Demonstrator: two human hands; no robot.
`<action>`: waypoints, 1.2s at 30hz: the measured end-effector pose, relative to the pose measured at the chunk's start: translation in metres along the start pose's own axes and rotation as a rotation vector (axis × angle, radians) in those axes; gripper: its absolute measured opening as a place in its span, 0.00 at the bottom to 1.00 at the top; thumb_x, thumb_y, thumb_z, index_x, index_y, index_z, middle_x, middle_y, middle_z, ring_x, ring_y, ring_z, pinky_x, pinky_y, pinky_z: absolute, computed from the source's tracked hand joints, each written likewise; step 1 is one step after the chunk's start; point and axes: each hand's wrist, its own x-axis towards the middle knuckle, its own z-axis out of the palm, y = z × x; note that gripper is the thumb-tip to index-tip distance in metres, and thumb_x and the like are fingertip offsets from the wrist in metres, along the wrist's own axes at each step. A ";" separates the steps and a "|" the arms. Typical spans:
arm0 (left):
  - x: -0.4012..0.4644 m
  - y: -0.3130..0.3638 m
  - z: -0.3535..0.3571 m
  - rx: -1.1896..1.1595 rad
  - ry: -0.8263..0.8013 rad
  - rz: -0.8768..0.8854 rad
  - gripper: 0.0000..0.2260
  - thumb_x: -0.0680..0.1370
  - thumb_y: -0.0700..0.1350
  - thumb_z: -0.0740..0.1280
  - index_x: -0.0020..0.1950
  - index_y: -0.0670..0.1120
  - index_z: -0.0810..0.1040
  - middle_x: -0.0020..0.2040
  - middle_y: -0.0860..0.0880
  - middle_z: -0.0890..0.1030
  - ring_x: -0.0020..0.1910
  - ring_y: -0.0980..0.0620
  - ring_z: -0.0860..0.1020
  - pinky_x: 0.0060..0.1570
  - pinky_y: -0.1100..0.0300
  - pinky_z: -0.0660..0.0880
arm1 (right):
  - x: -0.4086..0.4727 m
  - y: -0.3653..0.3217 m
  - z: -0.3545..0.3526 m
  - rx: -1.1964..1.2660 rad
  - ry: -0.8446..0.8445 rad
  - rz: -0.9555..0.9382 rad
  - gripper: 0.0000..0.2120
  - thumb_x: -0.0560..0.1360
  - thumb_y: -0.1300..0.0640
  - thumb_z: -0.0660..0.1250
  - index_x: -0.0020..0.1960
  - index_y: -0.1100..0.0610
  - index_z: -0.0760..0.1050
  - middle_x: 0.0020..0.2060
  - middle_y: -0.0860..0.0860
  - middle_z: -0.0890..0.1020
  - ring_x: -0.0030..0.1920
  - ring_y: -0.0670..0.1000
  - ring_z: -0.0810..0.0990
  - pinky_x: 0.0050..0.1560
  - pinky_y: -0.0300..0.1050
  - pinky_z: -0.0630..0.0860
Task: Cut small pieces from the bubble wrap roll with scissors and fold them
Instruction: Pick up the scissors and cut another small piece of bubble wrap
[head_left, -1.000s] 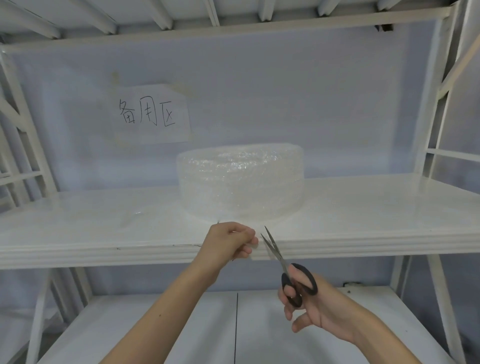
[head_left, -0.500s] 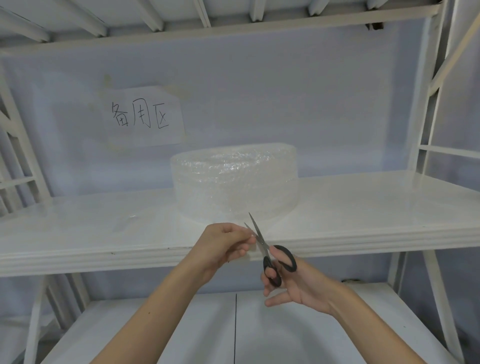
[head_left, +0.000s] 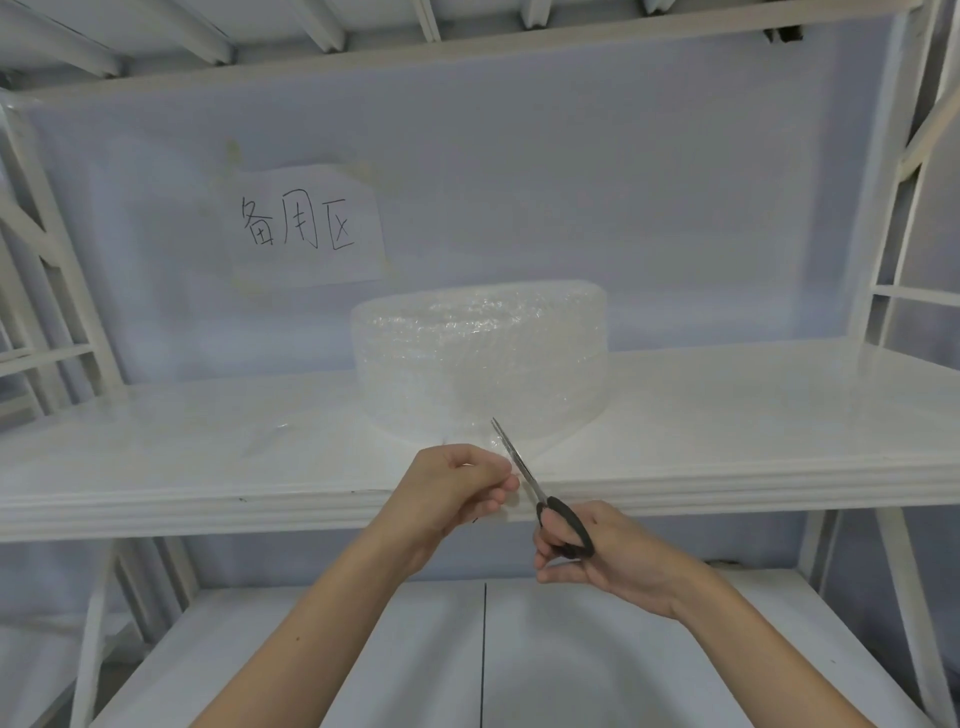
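A wide roll of clear bubble wrap (head_left: 478, 358) lies flat on the white middle shelf (head_left: 727, 415). Its loose end runs forward toward the shelf's front edge, hard to make out against the white. My left hand (head_left: 452, 488) pinches that loose end in closed fingers just in front of the shelf edge. My right hand (head_left: 597, 551) grips black-handled scissors (head_left: 524, 473). Their blades look closed and point up and away, right beside my left fingertips, tips reaching the foot of the roll.
A paper note with handwritten characters (head_left: 301, 223) is taped to the back wall above the roll. White frame uprights stand at left (head_left: 47, 270) and right (head_left: 893, 218). A lower white shelf (head_left: 363, 649) lies under my arms.
The scissors have moved left and forward from well right of my left hand to right beside its fingertips, and the blades, open a second ago, now look closed. My left hand keeps its pinch.
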 end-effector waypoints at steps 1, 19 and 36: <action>-0.001 0.000 0.000 0.006 -0.003 0.009 0.03 0.77 0.39 0.70 0.45 0.40 0.83 0.39 0.45 0.86 0.31 0.57 0.80 0.36 0.66 0.78 | 0.000 0.000 0.000 0.002 -0.007 -0.002 0.14 0.73 0.51 0.69 0.35 0.59 0.73 0.35 0.54 0.75 0.38 0.50 0.78 0.47 0.45 0.80; -0.022 0.000 -0.013 0.128 -0.121 0.080 0.07 0.77 0.44 0.71 0.47 0.41 0.84 0.42 0.45 0.86 0.34 0.55 0.80 0.42 0.63 0.79 | 0.011 -0.009 0.016 0.081 -0.027 -0.058 0.17 0.74 0.46 0.64 0.34 0.56 0.67 0.32 0.52 0.73 0.35 0.52 0.76 0.43 0.46 0.79; 0.004 0.010 0.000 0.073 0.123 0.252 0.10 0.79 0.46 0.66 0.44 0.40 0.81 0.35 0.49 0.82 0.34 0.55 0.79 0.42 0.59 0.80 | 0.004 -0.014 0.019 -0.005 0.035 -0.041 0.19 0.73 0.45 0.67 0.36 0.59 0.67 0.33 0.53 0.74 0.34 0.54 0.77 0.44 0.49 0.79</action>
